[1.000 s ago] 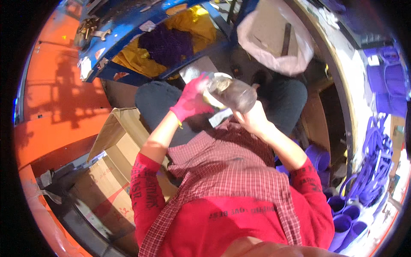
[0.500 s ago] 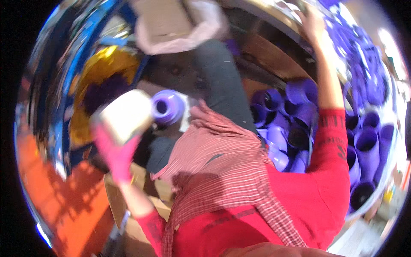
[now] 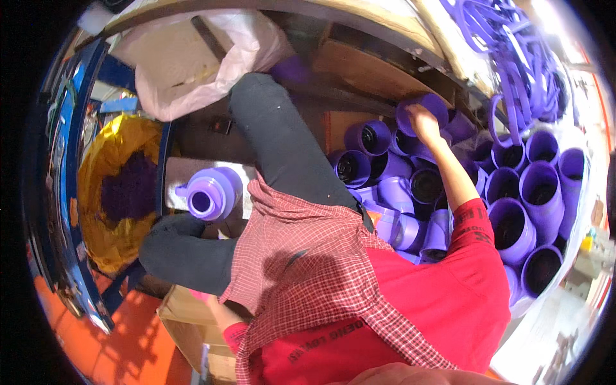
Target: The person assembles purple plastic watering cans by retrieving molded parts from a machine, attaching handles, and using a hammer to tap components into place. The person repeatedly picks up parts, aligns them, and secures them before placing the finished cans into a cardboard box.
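Observation:
My right hand (image 3: 423,125) reaches into the bin of purple parts, its fingers curled at the rim of a purple cylindrical cup (image 3: 436,106). Several more open purple cups (image 3: 369,136) lie around it, some with black bottoms inside. My left hand (image 3: 203,296), in a pink glove, is down by the cardboard box (image 3: 183,314); only a bit of it shows and its fingers are hidden behind my apron and thigh. A purple bottle-shaped piece (image 3: 212,196) with a round opening and a side tab rests on a pale board between my legs.
A yellow bag (image 3: 96,224) with dark purple contents sits in a blue frame (image 3: 76,186) at left. At far left-centre is a white-lined container (image 3: 163,106). Purple straps (image 3: 513,77) hang over the table edge at upper right. Taller purple cylinders (image 3: 542,189) stand at right.
My left hand, which was raised with a blurred whitish thing, has dropped to the cardboard box. My right hand has come down from the table edge to the purple cups. The view has shifted.

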Available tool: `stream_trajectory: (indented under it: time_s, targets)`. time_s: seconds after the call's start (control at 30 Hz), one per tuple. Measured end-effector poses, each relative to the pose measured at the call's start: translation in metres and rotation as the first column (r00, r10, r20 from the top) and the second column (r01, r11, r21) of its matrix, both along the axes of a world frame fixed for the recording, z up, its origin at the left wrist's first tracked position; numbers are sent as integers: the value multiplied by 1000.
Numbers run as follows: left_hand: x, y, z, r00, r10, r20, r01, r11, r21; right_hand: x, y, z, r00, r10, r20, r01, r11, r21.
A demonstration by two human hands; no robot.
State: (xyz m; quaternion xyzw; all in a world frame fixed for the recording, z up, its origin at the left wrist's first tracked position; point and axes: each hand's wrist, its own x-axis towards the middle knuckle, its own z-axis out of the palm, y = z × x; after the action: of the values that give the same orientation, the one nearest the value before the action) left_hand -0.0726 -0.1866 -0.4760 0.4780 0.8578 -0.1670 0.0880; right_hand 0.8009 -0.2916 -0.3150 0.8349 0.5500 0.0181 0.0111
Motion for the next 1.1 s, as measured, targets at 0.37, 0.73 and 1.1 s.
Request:
stream_trajectory:
  time_s: [0.37, 0.73, 1.1]
  targets:
    - [216, 121, 238, 374, -900, 224, 706, 433, 561, 84, -36, -96, 861, -502, -87, 497, 865, -73]
    - [209, 120, 275, 292, -755, 587, 275, 654, 705, -141, -3, 77, -457, 415, -786, 798, 583, -156]
    - [193, 40, 279, -98, -661, 744, -341, 724, 599, -190, 26, 92, 400, 567, -720, 392, 604, 694]
